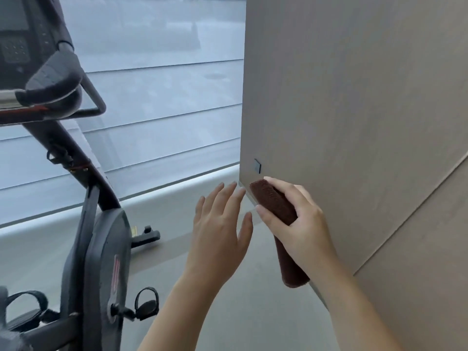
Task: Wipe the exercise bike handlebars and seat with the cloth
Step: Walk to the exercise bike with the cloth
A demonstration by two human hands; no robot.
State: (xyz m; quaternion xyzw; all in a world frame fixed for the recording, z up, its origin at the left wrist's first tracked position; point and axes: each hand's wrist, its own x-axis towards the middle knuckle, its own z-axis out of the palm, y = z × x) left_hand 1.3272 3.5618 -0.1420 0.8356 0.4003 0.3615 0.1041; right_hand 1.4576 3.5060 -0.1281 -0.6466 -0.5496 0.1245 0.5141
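A dark exercise bike [101,252] stands at the left, its black handlebar [54,87] at the upper left with a console above it. The seat is out of view. A folded brown cloth [277,209] hangs down from my right hand [301,221], which is shut around its upper part, right of the bike and in front of the wall. My left hand [220,224] is open with fingers spread, just left of the cloth and not touching it. Both hands are well away from the handlebar.
A beige wall panel [354,110] fills the right side, with a small dark fitting [257,165] low on it. Behind the bike is a window with pale blinds [162,97] and a low sill. A pedal [147,304] sticks out at the bike's lower right.
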